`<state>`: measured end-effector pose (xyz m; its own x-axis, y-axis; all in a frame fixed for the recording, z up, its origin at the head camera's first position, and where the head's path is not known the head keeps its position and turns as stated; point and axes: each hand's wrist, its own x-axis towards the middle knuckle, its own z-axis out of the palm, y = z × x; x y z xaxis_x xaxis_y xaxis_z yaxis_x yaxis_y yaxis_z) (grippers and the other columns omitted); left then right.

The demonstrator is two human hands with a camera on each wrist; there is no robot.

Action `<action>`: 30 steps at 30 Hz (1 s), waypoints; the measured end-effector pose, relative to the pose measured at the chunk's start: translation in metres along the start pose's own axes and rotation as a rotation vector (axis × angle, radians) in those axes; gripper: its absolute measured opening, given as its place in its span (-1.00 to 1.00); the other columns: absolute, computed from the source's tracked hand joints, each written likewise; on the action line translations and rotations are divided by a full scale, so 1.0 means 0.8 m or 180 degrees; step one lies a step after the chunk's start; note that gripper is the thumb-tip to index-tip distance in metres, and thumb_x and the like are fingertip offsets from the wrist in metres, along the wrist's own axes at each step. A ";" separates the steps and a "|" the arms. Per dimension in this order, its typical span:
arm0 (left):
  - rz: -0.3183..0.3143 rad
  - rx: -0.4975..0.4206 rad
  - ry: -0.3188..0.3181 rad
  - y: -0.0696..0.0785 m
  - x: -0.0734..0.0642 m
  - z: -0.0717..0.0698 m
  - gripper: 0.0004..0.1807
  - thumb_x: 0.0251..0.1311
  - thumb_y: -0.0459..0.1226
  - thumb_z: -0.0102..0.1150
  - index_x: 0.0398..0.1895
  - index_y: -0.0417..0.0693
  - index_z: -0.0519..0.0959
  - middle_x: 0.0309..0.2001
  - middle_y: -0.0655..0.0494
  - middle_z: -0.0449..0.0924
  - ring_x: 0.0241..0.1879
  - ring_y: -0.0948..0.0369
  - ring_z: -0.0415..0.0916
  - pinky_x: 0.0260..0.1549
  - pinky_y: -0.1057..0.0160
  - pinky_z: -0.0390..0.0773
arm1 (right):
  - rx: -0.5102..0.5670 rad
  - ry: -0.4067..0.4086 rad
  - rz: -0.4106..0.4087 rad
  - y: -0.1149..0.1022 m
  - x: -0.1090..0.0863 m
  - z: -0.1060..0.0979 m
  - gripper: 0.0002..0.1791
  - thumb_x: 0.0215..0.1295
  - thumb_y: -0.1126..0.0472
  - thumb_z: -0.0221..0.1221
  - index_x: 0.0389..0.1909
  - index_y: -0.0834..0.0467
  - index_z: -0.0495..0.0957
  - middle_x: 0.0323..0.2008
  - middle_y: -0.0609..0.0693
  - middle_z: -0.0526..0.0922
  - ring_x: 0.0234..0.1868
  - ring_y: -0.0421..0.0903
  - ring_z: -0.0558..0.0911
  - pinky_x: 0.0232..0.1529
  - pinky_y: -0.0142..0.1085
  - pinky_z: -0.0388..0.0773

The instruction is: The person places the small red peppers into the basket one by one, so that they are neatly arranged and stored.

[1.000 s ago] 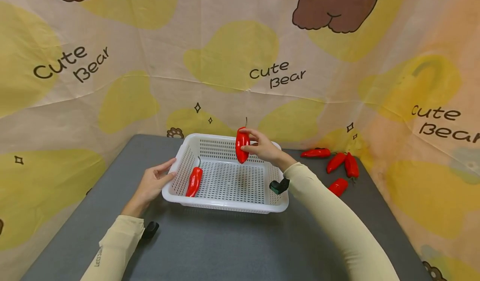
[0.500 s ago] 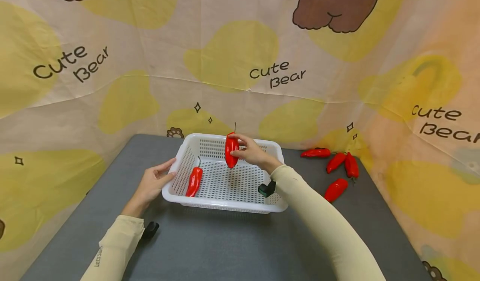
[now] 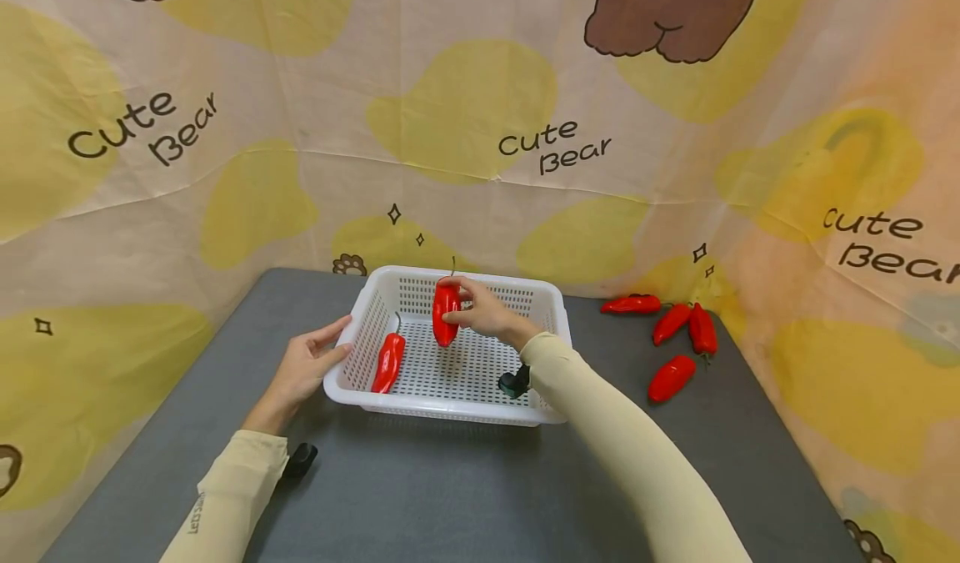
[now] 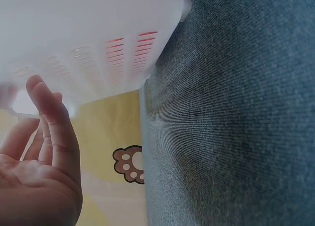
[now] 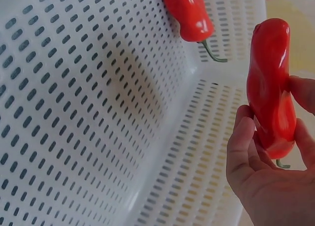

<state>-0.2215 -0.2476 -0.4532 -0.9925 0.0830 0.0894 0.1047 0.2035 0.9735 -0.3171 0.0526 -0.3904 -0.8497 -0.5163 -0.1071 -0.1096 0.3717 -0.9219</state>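
Note:
Held in my right hand (image 3: 487, 309) is a red chili pepper (image 3: 446, 314), stem up, above the floor of a white perforated plastic basket (image 3: 450, 411). In the right wrist view, thumb and fingers pinch this pepper (image 5: 270, 78) from both sides, apart from the basket wall. My left hand (image 3: 306, 367) grips the basket's left rim between thumb and fingers; the left wrist view has the hand (image 4: 49, 147) at the basket's outer side. Another red pepper (image 3: 388, 363) lies in the basket along its left wall.
Several loose red peppers lie on the grey table (image 3: 420, 496) to the right of the basket, the nearest pepper (image 3: 671, 379) close to my right sleeve (image 3: 622, 429). A printed cloth (image 3: 450, 113) hangs behind and beside the table.
My right hand has moved left and a little lower with its pepper, over the middle-left of the basket. The left hand and basket stay where they were.

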 end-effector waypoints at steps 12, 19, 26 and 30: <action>-0.0048 0.0165 0.0037 0.000 0.000 -0.002 -0.36 0.43 -0.28 0.15 0.51 -0.22 0.26 0.41 -0.40 0.34 -0.12 0.52 0.62 -0.16 0.32 0.71 | -0.0089 -0.0118 0.0022 0.003 0.007 0.017 -0.36 0.32 0.39 0.25 0.40 0.05 0.36 0.26 0.25 0.44 0.24 0.18 0.47 0.21 0.15 0.56; -0.0070 0.0228 0.0058 0.001 -0.002 -0.002 -0.36 0.43 -0.27 0.15 0.51 -0.20 0.26 0.42 -0.38 0.34 -0.10 0.50 0.62 -0.15 0.29 0.71 | -0.0188 -0.0188 -0.0033 0.004 0.009 0.025 -0.34 0.29 0.40 0.27 0.41 0.11 0.36 0.27 0.22 0.45 0.23 0.17 0.50 0.16 0.07 0.62; -0.0073 0.0181 0.0046 0.005 -0.004 -0.001 -0.36 0.43 -0.28 0.14 0.52 -0.22 0.25 0.41 -0.40 0.33 -0.12 0.51 0.62 -0.17 0.31 0.71 | -0.0470 -0.0324 0.0032 0.007 0.007 0.030 -0.32 0.30 0.31 0.30 0.43 0.06 0.35 0.29 0.15 0.45 0.30 0.15 0.45 0.12 -0.04 0.65; -0.0064 0.0166 0.0049 0.007 -0.005 0.000 -0.36 0.43 -0.29 0.14 0.51 -0.23 0.25 0.41 -0.41 0.33 -0.12 0.52 0.62 -0.17 0.33 0.70 | -0.0541 -0.0416 0.0104 0.007 0.006 0.031 -0.32 0.29 0.24 0.32 0.43 0.00 0.36 0.31 0.09 0.44 0.36 0.13 0.39 0.15 -0.06 0.63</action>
<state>-0.2167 -0.2470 -0.4481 -0.9953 0.0635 0.0736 0.0875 0.2555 0.9628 -0.3087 0.0330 -0.4054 -0.7813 -0.5934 -0.1934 -0.1779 0.5087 -0.8423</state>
